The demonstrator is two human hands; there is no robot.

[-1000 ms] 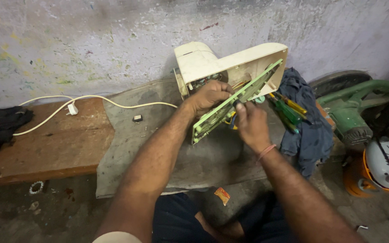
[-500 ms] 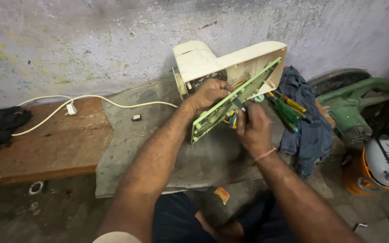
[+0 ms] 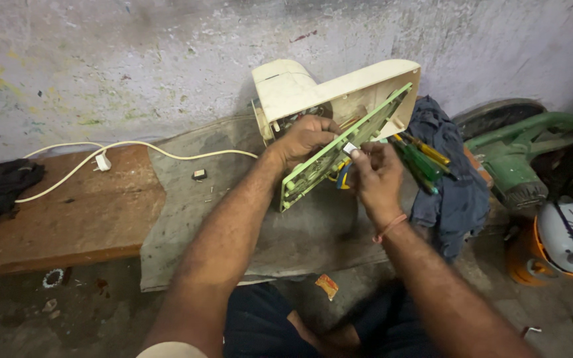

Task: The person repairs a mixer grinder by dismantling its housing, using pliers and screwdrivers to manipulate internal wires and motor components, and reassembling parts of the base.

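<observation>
Glossy cream plastic casing (image 3: 339, 86), matt green circuit board (image 3: 326, 159), rough wooden bench (image 3: 81, 219), grey cloth (image 3: 300, 232).

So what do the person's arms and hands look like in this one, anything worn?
Both hands, left hand and right hand, are bare, no gloves. The right wrist carries a thin reddish thread band. Forearms are uncovered; a pale short sleeve edge shows on the left upper arm.

A stained, whitewashed wall (image 3: 134, 59) rises behind a low wooden worktop (image 3: 67, 219). Below it lies a dusty concrete floor (image 3: 54, 318) in dim light.
</observation>
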